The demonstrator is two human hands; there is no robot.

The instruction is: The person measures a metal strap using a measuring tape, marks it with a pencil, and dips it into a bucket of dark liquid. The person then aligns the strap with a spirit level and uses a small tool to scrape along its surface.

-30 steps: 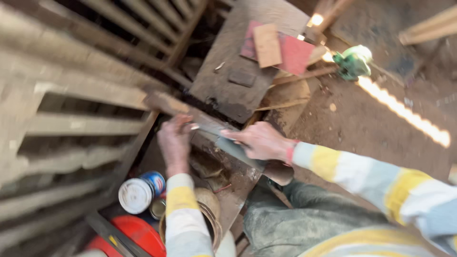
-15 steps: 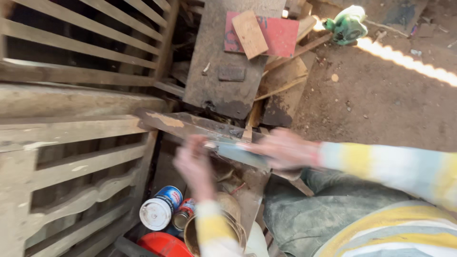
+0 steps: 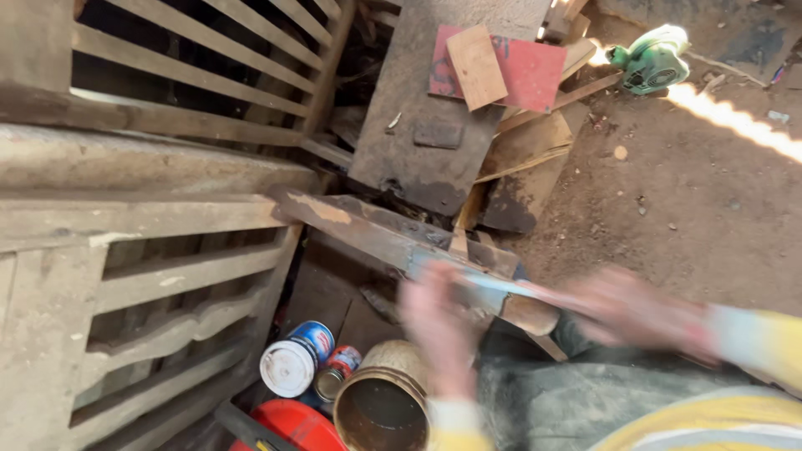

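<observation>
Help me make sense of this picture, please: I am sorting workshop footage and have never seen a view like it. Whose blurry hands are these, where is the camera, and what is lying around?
The camera sits on a person's head and looks down, so the two hands are the wearer's own, in striped yellow sleeves. Both are blurred. The left hand and the right hand hold the ends of a flat blade-like tool laid across a worn wooden plank; the exact grip is too smeared to tell. Left stands a slatted wooden frame. Below are a white-lidded can, a small can and a rusty open bucket. Farther off lie a red board and a green power tool on the dirt floor.
</observation>
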